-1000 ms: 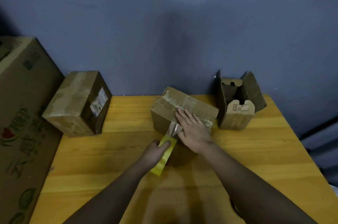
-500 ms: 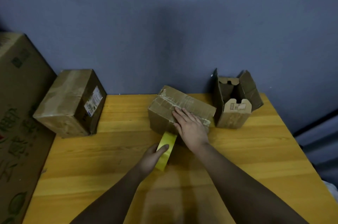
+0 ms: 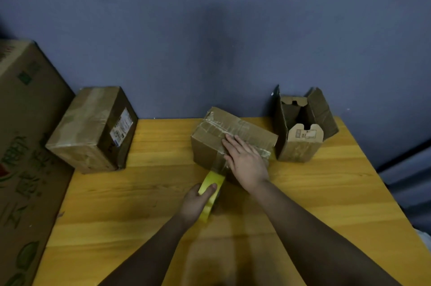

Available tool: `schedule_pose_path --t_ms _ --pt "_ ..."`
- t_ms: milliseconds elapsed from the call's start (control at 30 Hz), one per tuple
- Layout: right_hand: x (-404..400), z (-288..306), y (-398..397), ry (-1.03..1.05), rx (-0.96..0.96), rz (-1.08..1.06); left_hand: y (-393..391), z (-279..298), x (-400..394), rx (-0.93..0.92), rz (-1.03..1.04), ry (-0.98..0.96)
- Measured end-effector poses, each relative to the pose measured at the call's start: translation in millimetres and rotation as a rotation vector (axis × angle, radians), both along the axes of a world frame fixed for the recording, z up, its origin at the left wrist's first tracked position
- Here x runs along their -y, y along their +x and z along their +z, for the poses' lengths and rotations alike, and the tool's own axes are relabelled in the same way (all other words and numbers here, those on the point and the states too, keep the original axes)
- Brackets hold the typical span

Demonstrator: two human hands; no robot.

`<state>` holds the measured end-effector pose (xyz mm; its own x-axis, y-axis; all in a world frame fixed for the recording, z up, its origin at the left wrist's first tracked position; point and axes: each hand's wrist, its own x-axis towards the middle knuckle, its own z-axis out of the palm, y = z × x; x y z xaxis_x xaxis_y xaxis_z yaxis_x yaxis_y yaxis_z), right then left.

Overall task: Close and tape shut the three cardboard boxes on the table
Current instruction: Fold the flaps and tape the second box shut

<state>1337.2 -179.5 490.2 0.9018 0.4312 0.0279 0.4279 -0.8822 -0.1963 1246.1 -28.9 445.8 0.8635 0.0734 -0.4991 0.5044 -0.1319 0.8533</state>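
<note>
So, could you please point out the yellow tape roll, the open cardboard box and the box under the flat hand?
Yellow tape roll (image 3: 211, 184): head view, upper outer face.
Open brown cardboard box (image 3: 300, 149): head view, front wall.
Taped brown cardboard box (image 3: 207, 145): head view, near side face.

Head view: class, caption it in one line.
Right hand flat on middle box; left hand grips yellow tape roll.

The big printed carton (image 3: 25, 145) runs off the left edge, its print seemingly unreadable.
</note>
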Motion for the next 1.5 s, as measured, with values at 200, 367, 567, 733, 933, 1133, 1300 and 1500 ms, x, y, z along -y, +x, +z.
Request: schedule_pose_path --t_ms 200,367,567,733,933,1133,1300,1500 --pt "13.3 16.0 -5.2 0.163 -0.083 0.04 7.5 6.4 0.9 -0.007 0.026 -0.024" --pt "65.0 12.7 -45.8 0.574 0.195 -0.259 18.3 8.2 -0.8 -0.001 -0.035 0.025" --pt "152.0 -64.7 -130.4 0.065 -0.201 -0.873 25.8 5.8 7.4 0.078 0.03 0.132" --pt "162.6 -86.9 -159.0 -0.185 -0.36 -0.843 28.1 2.0 5.2 0.037 0.007 0.206" --pt "169.3 -90.3 -157.1 -0.127 -0.436 -0.951 32.6 8.7 10.4 0.047 0.054 0.299" --pt "161.1 -73.4 -152.2 0.236 -0.415 -0.864 36.3 10.2 17.3 0.054 0.058 0.243" --pt "128.4 -17.9 -130.4 0.507 -0.502 -0.539 37.0 8.7 18.6 -0.028 0.076 0.188" --pt "103.4 35.9 -112.0 0.274 -0.731 -0.323 34.1 2.3 17.3 0.006 0.089 0.163"
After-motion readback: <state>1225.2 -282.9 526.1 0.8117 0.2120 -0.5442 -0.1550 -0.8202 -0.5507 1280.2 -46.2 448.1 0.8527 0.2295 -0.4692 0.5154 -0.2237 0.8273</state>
